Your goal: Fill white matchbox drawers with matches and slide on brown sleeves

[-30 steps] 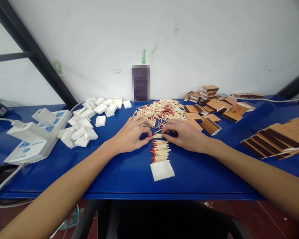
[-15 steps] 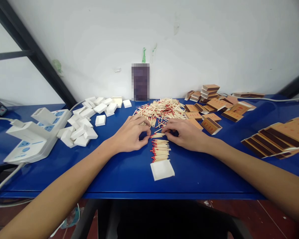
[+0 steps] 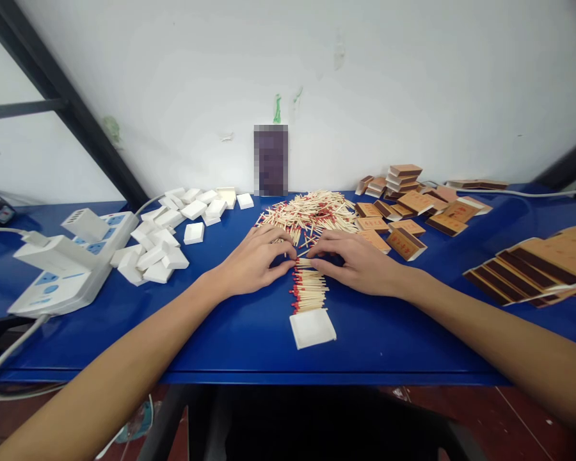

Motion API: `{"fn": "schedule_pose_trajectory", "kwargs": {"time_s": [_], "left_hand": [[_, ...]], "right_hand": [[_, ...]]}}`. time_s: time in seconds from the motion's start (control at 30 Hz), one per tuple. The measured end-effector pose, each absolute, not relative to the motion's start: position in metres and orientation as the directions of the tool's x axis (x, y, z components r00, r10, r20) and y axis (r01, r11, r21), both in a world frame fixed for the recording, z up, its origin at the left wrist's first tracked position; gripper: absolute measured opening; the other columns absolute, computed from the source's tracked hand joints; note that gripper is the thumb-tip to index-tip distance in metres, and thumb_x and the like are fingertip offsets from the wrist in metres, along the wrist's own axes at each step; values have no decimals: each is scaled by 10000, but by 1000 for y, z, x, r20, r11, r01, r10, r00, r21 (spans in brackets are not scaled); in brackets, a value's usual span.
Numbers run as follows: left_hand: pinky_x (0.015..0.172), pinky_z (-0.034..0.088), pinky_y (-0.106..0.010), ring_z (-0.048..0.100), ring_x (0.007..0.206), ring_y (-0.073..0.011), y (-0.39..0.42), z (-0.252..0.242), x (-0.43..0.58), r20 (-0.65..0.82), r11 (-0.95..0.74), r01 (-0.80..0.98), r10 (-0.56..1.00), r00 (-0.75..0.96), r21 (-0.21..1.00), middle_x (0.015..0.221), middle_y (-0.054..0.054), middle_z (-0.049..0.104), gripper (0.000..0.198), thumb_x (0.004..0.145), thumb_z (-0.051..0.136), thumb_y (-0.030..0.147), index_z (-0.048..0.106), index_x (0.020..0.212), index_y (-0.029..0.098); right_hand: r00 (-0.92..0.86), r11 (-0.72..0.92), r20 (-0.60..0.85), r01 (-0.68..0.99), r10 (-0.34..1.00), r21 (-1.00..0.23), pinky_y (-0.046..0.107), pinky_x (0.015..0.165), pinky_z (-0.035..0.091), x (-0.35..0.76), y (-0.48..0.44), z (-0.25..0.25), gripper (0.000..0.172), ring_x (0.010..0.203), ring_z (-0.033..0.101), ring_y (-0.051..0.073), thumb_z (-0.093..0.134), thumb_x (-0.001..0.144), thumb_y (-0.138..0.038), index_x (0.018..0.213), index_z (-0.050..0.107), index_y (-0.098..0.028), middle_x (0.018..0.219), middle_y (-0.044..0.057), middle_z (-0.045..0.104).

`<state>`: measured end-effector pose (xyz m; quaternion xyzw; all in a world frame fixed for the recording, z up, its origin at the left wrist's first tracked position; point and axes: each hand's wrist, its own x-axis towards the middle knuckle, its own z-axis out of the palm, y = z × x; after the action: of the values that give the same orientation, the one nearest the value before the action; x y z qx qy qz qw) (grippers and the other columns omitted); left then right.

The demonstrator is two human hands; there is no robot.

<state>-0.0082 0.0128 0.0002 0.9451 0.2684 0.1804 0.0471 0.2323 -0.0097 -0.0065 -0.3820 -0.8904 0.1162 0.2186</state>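
At the far left of a blue tabletop (image 3: 240, 342), a white power strip (image 3: 79, 285) with blue socket faces carries plugged-in white adapters. Just to its right is a loose heap of small white box trays (image 3: 166, 256), tipped at various angles. Next comes the left hand (image 3: 254, 261), palm down, its fingers (image 3: 279, 248) curled and the thumb and forefinger close together at the red-headed end of the nearest matches.

In the middle, a neat row of matches (image 3: 310, 291) lies side by side: slim, pale, cream-coloured sticks, red heads all pointing left, slightly uneven at the ends. Its near end meets a single shallow white tray (image 3: 312, 328), open side up. Beyond the hands, a loose pile of matches (image 3: 317, 210) sprawls, red tips facing every way.

The right hand (image 3: 355, 262) mirrors the left at the plain ends, thumb and forefinger nearly closed; whether either hand grips or only touches the sticks, I cannot tell. Farther right are tan-and-brown matchbox sleeves (image 3: 415, 203), jumbled, then a slanting stack of more sleeves (image 3: 537, 262).
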Motion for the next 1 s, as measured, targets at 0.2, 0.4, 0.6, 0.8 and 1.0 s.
{"fn": "schedule_pose_trajectory", "kwargs": {"time_s": [0.2,0.4,0.6,0.8,1.0], "left_hand": [[998,349,-399,534,1071,-219,8,6,-7,326,-867,459,499,803,195,1111,-65,610,200,949,523,321,650,1023,186],[776,405,-325,550,801,-181,-5,15,-6,325,-906,377,422,846,195,850,-39,609,344,853,598,508,615,839,164],[610,334,-310,508,606,-153,-26,18,2,243,-967,228,249,938,110,652,-3,575,550,708,646,723,565,696,180],[635,383,-319,566,683,-173,-33,21,5,204,-977,166,192,960,134,730,-11,630,318,702,713,478,629,808,190],[580,349,-335,512,590,-155,-34,20,2,224,-976,161,191,956,145,627,0,579,331,678,695,460,501,615,199]], "right_hand": [[-685,734,282,566,672,-376,421,899,437,233,-17,-2,371,1039,563,262,541,945,-445,1200,636,-192,1111,113,637],[-717,752,249,563,651,-343,453,908,435,231,-23,4,422,1029,579,281,623,878,-490,1187,634,-203,1117,109,655],[-752,779,237,536,616,-326,457,944,430,232,-26,7,550,1044,590,279,667,829,-550,1245,597,-196,1160,118,634],[-759,784,230,534,609,-316,463,925,438,231,-28,8,579,1032,581,280,664,811,-586,1245,587,-210,1150,117,625],[-752,779,226,554,619,-292,478,939,438,228,-31,6,631,1053,569,291,696,774,-577,1278,566,-220,1166,113,611]]}}
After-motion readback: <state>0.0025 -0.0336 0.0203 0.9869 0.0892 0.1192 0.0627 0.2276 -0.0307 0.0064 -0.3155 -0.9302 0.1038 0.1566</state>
